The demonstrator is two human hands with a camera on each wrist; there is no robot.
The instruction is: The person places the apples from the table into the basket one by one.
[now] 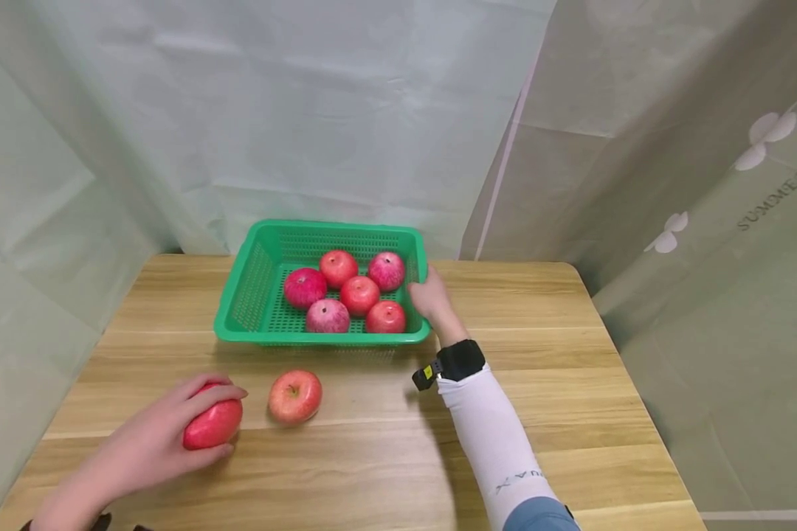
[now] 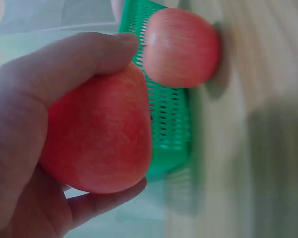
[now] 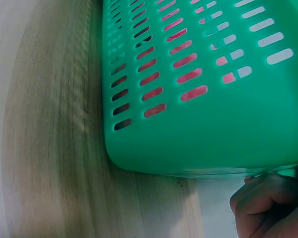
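My left hand (image 1: 166,435) grips a red apple (image 1: 214,424) near the front left of the table; in the left wrist view thumb and fingers curl round that apple (image 2: 102,134). Just right of it, a second apple (image 1: 295,397) sits on the wood. Behind them stands a green slotted plastic basket (image 1: 242,324) holding several apples, mostly in its middle and right half. At the basket's right end my right hand (image 1: 430,295) holds the rim, thumb over the inner side. From the right wrist, its curled fingers (image 3: 268,198) show at the basket's end.
The wooden table (image 1: 538,413) has rounded far corners. Pale curtains (image 1: 345,110) hang close behind it and along both sides, one with printed flowers and lettering at the right. A dark wrist camera (image 1: 461,360) is strapped on the right wrist.
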